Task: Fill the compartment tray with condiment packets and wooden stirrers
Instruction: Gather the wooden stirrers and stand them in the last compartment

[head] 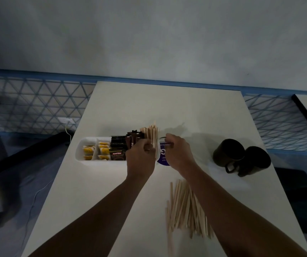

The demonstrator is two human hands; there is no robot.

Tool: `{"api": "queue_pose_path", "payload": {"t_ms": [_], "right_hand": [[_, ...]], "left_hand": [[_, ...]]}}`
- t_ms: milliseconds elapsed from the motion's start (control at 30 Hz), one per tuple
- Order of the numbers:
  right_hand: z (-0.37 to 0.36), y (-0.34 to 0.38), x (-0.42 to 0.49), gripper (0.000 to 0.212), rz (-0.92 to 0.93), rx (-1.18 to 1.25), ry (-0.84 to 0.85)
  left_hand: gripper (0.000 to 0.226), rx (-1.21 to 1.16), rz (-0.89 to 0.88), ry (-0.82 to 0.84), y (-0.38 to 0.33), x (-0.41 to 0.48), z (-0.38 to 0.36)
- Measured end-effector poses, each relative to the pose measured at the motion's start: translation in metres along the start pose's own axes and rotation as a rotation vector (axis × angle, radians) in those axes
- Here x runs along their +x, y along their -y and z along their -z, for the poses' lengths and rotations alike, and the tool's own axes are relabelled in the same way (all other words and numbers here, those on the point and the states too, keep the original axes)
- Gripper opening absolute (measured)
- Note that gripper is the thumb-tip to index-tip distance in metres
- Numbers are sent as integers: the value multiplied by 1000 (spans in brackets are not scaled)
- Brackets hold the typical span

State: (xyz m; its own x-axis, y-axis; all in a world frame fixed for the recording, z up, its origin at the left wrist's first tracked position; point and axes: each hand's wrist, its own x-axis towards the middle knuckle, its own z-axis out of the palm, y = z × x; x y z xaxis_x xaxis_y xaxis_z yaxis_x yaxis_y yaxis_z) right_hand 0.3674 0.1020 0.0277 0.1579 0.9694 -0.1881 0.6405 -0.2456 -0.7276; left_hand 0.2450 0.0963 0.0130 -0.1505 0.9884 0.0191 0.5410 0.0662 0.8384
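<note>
A dim room with a plain pale wall, a blue band along its base and a floor patterned in blue triangles frames a smooth white bench seen from above. On it, left of centre, lies a long white compartment tray with rounded corners and thin dividers. Its two left compartments hold small yellow-and-white packets; the next holds glossy black sachets, one with a red label, then slim brown stick packets standing on end. At the tray's right end a sheaf of flat, pale wooden stirrers stands upright, fanned slightly.

The left hand is curled into a loose fist at the foot of those upright stirrers, its grip closed around them as far as can be seen; the fingers are turned away, so the contact is hard to make out. The right hand is just beside it, fingers pinched on something thin and dark that is too small to identify. Between and below the hands shows part of a purple printed item, mostly hidden.

Near the right forearm a loose pile of stirrers lies flat on the bench, partly covered by the arm. To the right stand two dark mugs, touching, handles facing near.
</note>
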Motion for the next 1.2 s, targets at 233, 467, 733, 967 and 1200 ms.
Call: {"api": "queue_pose_path", "payload": {"t_ms": [233, 467, 733, 967, 1200], "right_hand": [[24, -40, -33, 22, -32, 20, -43], [42, -99, -72, 28, -205, -45, -37], [53, -150, -113, 33, -388, -172, -92], [41, -159, -128, 30, -436, -274, -85], [20, -148, -127, 33, -444, -235, -84]], "left_hand": [[31, 12, 125, 473, 9, -34, -21], [33, 403, 6, 723, 0, -72, -47], [23, 362, -51, 658, -10, -108, -69], [31, 390, 8, 614, -17, -123, -81], [24, 420, 18, 503, -16, -132, -88]]}}
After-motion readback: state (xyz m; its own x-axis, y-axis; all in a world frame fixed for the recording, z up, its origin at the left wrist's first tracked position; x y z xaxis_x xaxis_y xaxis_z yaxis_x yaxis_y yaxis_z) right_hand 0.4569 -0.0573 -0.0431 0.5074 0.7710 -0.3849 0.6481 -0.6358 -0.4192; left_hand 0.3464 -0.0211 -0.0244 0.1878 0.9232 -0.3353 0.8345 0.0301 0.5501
